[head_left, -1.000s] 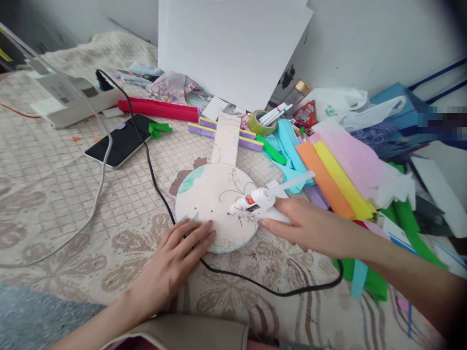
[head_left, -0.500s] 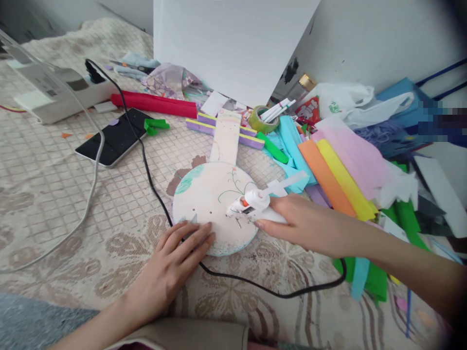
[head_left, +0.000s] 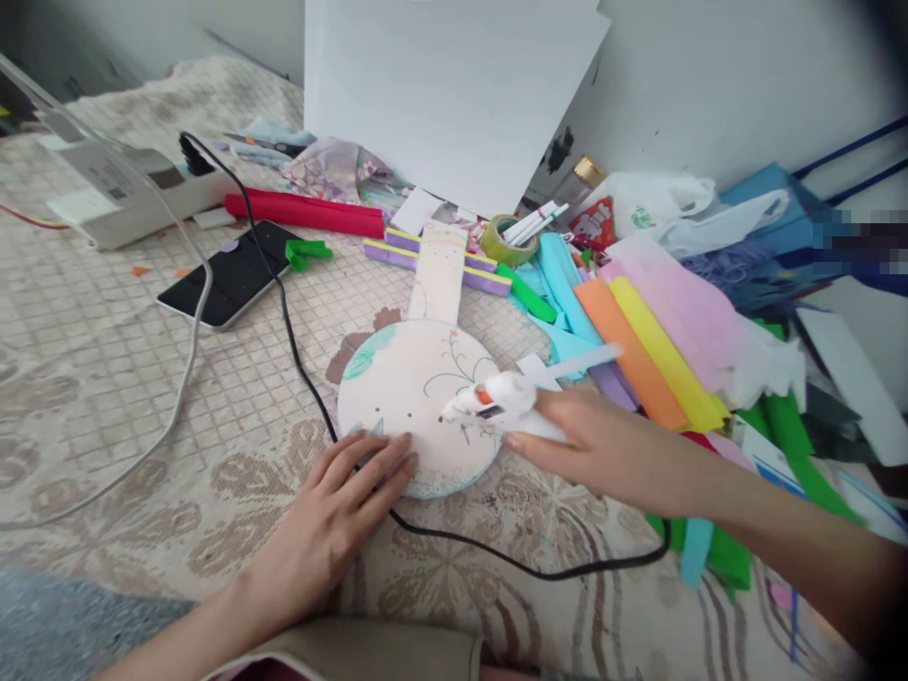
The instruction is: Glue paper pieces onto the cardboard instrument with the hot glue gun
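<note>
A white hot glue gun is gripped in my right hand, a glue stick jutting from its back end. Its nozzle points left, at or just above a small dark hole in a round white board painted with green leaves and flowers; whether it touches cannot be made out. My left hand lies flat with fingers stretched over the board's lower left edge and across the black cord. From the board's top runs a decorated white strip, with purple and yellow bars at its sides.
A phone and a power strip are on the left, with a white cable. Coloured crepe paper, including an orange strip, is piled on the right. A tape roll sits behind; a large white board leans at the back.
My right hand has shifted slightly to the right, and the glue gun has tilted a little. My left hand stays in place. The camera view has moved slightly.
</note>
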The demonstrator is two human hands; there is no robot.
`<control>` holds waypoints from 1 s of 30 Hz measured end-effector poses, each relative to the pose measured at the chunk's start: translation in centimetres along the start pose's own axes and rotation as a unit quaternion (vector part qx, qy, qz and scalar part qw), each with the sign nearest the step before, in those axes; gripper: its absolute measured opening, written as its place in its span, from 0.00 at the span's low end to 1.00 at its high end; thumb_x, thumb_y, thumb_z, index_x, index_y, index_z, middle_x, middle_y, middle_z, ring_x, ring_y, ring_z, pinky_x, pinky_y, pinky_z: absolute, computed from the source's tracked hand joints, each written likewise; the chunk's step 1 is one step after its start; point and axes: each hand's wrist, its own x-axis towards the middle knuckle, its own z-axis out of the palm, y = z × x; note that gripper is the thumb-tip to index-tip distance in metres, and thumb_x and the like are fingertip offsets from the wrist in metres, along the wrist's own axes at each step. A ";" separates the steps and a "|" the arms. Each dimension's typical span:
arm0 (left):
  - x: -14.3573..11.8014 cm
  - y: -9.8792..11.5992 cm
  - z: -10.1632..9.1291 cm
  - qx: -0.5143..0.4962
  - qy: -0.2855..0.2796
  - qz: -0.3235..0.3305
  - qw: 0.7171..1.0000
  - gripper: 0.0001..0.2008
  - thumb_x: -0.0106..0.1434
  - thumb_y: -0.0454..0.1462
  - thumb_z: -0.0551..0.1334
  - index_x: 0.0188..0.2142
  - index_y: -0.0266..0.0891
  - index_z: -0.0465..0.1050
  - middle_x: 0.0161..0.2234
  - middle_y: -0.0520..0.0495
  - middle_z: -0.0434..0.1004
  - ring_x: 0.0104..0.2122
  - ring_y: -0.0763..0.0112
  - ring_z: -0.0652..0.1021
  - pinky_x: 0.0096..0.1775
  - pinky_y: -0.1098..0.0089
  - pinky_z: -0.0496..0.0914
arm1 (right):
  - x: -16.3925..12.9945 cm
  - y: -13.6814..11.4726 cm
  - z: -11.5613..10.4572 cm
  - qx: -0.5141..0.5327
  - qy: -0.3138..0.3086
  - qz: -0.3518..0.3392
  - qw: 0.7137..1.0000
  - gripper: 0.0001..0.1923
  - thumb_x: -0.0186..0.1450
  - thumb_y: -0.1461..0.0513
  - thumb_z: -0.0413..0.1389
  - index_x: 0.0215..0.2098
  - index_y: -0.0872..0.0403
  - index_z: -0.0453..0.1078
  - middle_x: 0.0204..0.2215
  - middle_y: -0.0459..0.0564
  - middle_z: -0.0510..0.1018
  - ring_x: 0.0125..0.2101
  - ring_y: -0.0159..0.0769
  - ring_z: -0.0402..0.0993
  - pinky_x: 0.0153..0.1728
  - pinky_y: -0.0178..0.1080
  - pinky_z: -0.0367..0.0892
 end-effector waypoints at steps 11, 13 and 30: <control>-0.6 -0.4 0.9 0.004 -0.002 0.000 1.000 0.24 0.66 0.30 0.52 0.62 0.40 0.58 0.61 0.45 0.61 0.58 0.58 0.61 0.58 0.54 0.59 | -3.4 2.1 -0.1 0.017 0.012 0.091 0.996 0.18 0.66 0.50 0.47 0.32 0.54 0.69 0.17 0.43 0.68 0.19 0.32 0.67 0.19 0.33 0.58; -0.6 -0.4 0.9 0.003 -0.002 -0.001 1.000 0.24 0.67 0.30 0.52 0.62 0.40 0.57 0.61 0.45 0.61 0.58 0.57 0.61 0.58 0.54 0.59 | -3.4 2.4 0.3 0.016 0.016 0.085 0.996 0.18 0.67 0.50 0.47 0.36 0.55 0.70 0.20 0.45 0.71 0.20 0.32 0.68 0.19 0.32 0.57; -0.4 -0.2 0.8 0.018 -0.008 0.006 1.000 0.23 0.66 0.29 0.53 0.61 0.37 0.59 0.61 0.43 0.61 0.58 0.57 0.60 0.58 0.54 0.56 | -2.7 3.5 1.4 0.027 0.017 0.030 0.999 0.19 0.68 0.53 0.47 0.53 0.52 0.67 0.21 0.43 0.73 0.16 0.28 0.65 0.20 0.32 0.58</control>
